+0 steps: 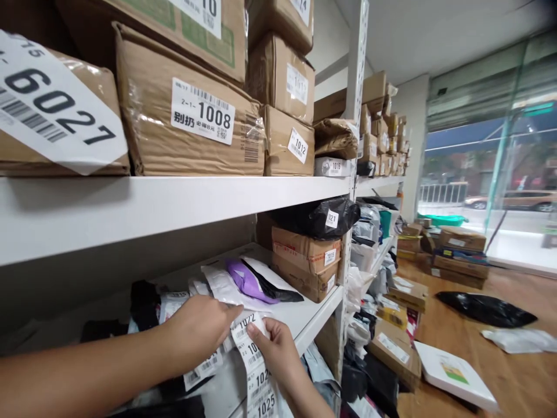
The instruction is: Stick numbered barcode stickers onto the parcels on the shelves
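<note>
A strip of white number labels [261, 386] hangs in front of the lower shelf, printed with numbers such as 1022 and 1025. My right hand [278, 348] pinches it near the top, thumb across the front. From the left, my left hand [195, 325] reaches over with its fingers closed at the upper left edge of the top label; its thumb is mostly hidden. Just beyond both hands, a purple parcel bag [248, 281] and a white parcel bag [220, 287] lie on the lower shelf [319, 310]. Labelled bags are heaped below my left forearm.
Labelled cartons, including a 1008 box [195, 133], fill the upper shelf [174, 203] overhead. Right of the bags stand stacked brown boxes [304, 255] under a black bag [322, 217]. A white upright [354, 93] edges the rack. Parcels lie on the wooden floor [456, 331].
</note>
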Available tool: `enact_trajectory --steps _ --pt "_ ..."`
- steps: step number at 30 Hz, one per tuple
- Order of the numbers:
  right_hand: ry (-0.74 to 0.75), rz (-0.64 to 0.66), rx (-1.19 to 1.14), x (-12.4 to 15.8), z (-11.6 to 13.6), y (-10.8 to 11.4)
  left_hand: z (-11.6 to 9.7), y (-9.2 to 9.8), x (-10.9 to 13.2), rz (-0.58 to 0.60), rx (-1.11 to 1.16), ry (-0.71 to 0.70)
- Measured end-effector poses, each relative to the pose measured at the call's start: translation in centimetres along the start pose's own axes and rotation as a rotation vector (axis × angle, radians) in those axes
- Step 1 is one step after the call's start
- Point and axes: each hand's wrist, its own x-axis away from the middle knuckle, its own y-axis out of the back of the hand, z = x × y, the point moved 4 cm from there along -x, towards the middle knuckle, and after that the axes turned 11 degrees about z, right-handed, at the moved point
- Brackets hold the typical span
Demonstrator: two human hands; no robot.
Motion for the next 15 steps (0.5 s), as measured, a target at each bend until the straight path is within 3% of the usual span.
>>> enact_trajectory --steps 5,8,11,15 --pt "0.109 0.101 -0.049 0.7 0.7 0.1 -0.2 -0.9 -1.1 -0.034 0.553 -0.002" --pt "0.073 0.127 -0.079 0.9 0.5 0.1 0.2 -1.4 -1.6 -0.074 0.7 0.062" --pt "-0.02 0.084 -0.062 0.7 -0.4 0.5 0.0 -1.0 -1.7 -0.098 0.593 0.086" --pt "-0.063 -0.058 0.172 0.0 -1.0 1.4 -0.9 -0.5 -2.0 -0.058 0.175 0.146"
